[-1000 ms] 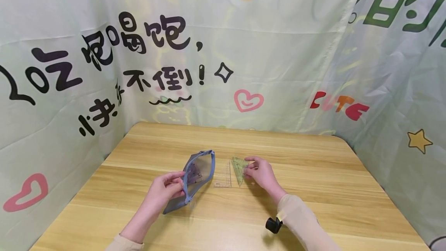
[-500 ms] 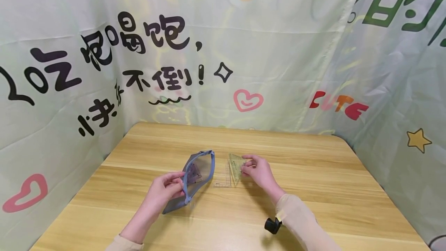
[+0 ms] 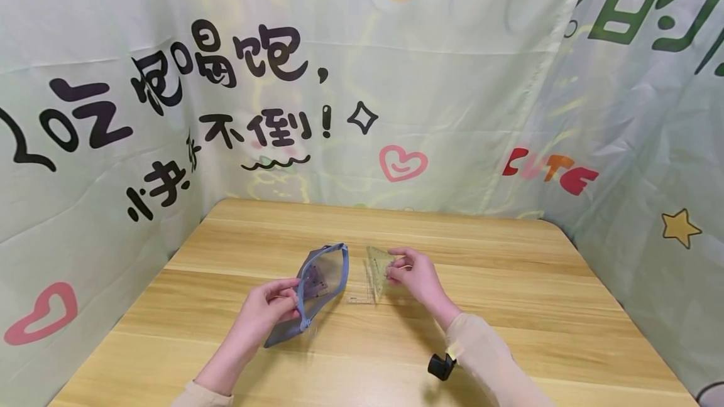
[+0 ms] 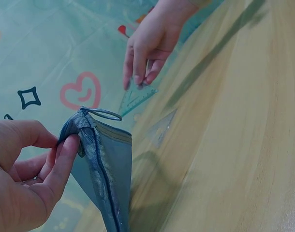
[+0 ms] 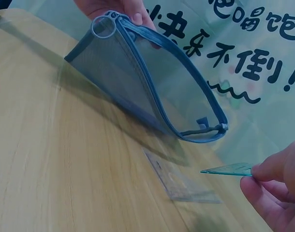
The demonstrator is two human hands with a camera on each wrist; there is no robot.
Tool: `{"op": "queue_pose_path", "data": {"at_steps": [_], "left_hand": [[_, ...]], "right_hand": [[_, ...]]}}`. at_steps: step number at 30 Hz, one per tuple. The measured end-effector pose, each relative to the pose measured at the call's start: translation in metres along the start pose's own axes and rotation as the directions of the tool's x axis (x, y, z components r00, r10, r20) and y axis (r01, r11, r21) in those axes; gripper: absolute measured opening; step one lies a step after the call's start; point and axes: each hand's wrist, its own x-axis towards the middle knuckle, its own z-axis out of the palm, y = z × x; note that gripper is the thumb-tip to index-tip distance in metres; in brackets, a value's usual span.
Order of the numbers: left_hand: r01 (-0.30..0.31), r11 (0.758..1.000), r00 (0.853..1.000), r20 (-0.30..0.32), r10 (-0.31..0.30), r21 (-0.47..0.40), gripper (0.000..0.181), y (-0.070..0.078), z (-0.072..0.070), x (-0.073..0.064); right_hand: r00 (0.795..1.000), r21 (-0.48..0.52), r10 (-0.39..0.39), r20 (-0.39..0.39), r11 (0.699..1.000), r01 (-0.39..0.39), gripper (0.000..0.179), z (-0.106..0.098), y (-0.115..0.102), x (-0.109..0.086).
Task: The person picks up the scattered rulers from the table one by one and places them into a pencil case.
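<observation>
My left hand (image 3: 266,303) pinches the edge of a blue see-through zipper pouch (image 3: 283,333), whose mouth gapes to the right. A purplish transparent piece (image 3: 314,281) with printed marks shows inside it. Between thumb and fingers, my right hand (image 3: 417,276) holds a greenish see-through set square (image 3: 378,265) just right of the pouch, above the table. A clear set square (image 5: 174,181) lies flat on the wood below; in the head view the green one partly covers it. A ring pull (image 5: 104,27) hangs at the pouch's zipper end.
The wooden table (image 3: 537,306) runs back to a printed cloth (image 3: 339,80) that hangs along the rear and both sides. A black wrist camera (image 3: 441,366) juts out beneath the right sleeve, above the tabletop.
My right hand has shifted a little to the left with the green set square, which now overlaps the clear one in the head view. The left hand and pouch have stayed put.
</observation>
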Motion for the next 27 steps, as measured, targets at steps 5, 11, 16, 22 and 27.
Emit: {"op": "queue_pose_path", "data": {"at_steps": [5,11,16,22,27], "left_hand": [[-0.003,1.0,1.0,-0.005,0.003,-0.001,0.043,0.0,0.0,0.0],[0.001,1.0,1.0,-0.003,-0.001,-0.001,0.043,0.0,0.0,0.0],[0.002,1.0,1.0,-0.004,-0.002,-0.001,0.043,0.0,0.0,0.0],[-0.001,1.0,1.0,-0.008,0.001,0.001,0.043,0.0,0.0,0.0],[0.0,1.0,1.0,-0.009,0.0,0.001,0.042,0.0,0.001,0.0]], "right_hand": [[1.0,0.02,0.0,0.008,1.0,0.0,0.043,0.003,-0.005,0.0],[1.0,0.034,0.01,0.023,0.999,-0.01,0.044,0.006,-0.009,-0.001],[0.999,0.039,0.008,0.041,0.999,-0.01,0.044,0.008,-0.012,-0.002],[0.997,0.052,-0.009,0.08,0.999,0.005,0.043,0.01,-0.018,-0.004],[0.993,0.061,-0.023,0.115,0.998,0.016,0.043,0.012,-0.022,-0.006]]}}
